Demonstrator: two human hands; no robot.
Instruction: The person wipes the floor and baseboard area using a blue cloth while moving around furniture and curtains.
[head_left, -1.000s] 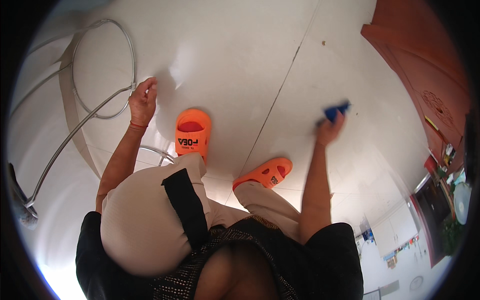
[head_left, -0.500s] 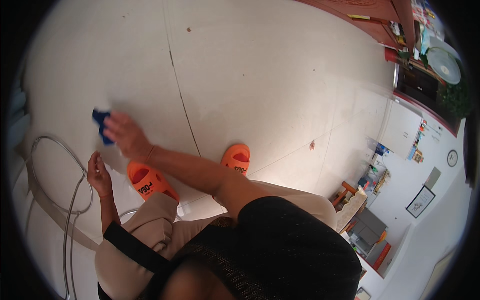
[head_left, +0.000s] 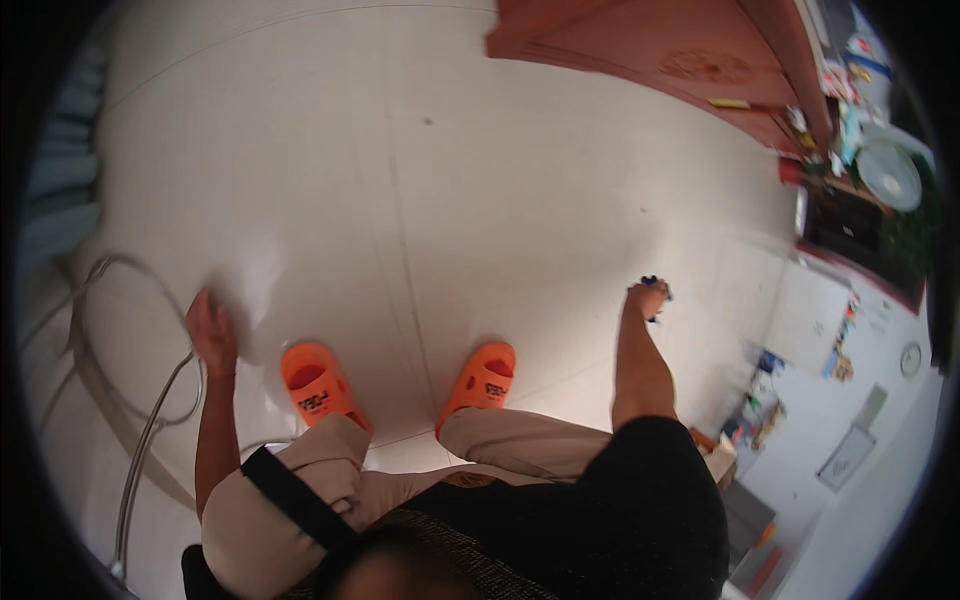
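the right hand (head_left: 648, 298) is stretched out to the right, its fingers closed around a dark blue cloth (head_left: 651, 281). bits of the cloth stick out past the fingers on the far side and the right; the rest is hidden in the grip. the cloth is low over the pale floor (head_left: 530, 230), well to the right of the feet, but i cannot tell whether it touches the floor.

the left hand (head_left: 212, 332) hangs on the left, blurred, so i cannot tell how far its fingers are open or whether they hold anything. just beside it is a bent metal tube (head_left: 153, 426), which runs back toward the near left.

between the two hands sit a left slipper (head_left: 320, 375) and a right slipper (head_left: 487, 375), both orange and apart from each other. a small dark speck (head_left: 428, 121) lies on the floor farther off. a red-brown wooden cabinet (head_left: 630, 60) stands at the far right, and a round clock (head_left: 910, 359) hangs on the wall to the right.
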